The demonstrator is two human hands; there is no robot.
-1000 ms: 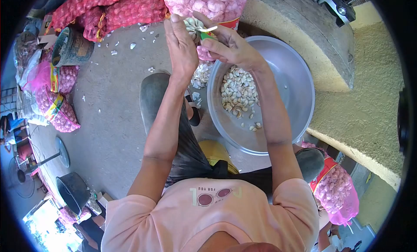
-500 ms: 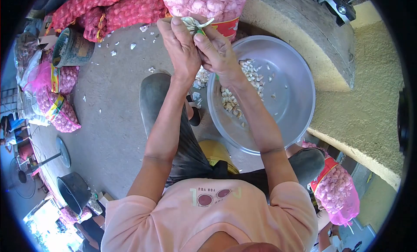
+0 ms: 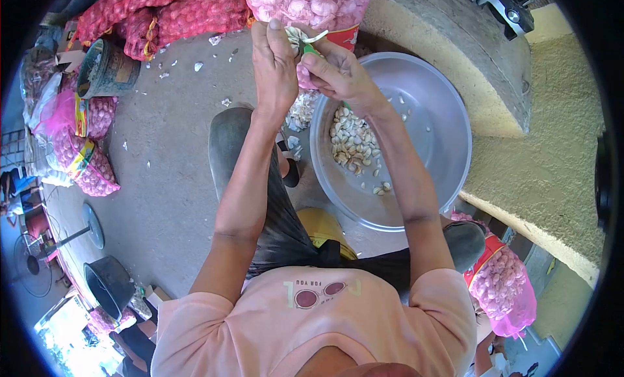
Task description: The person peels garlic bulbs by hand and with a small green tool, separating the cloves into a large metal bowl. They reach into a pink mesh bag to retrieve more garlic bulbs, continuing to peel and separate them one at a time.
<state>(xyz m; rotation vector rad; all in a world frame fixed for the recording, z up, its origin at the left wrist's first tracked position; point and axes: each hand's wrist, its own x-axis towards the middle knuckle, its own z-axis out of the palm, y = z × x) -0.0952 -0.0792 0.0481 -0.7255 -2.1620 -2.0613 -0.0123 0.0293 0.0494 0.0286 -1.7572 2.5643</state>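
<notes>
At the top centre my left hand (image 3: 275, 68) is closed round a garlic bulb (image 3: 296, 36) with a pale stem sticking out to the right. Beside it, my right hand (image 3: 344, 75) grips a small green-handled tool (image 3: 311, 50) against the bulb; any blade is hidden. Below and right of my hands stands a wide grey basin (image 3: 448, 175). Loose garlic cloves (image 3: 354, 140) lie in its left part, partly behind my right wrist.
Garlic peelings (image 3: 301, 112) lie left of the basin. Pink net sacks of garlic (image 3: 312, 6) stand at the top, red sacks (image 3: 201, 16) at upper left. A dark bucket (image 3: 109, 68), a black tub (image 3: 110, 286) and a fan (image 3: 94, 226) stand left. A concrete ledge (image 3: 455, 52) borders the right.
My right hand and forearm have shifted right, away from my left hand, showing more of the green tool. My left hand moved slightly right. More cloves are visible in the basin.
</notes>
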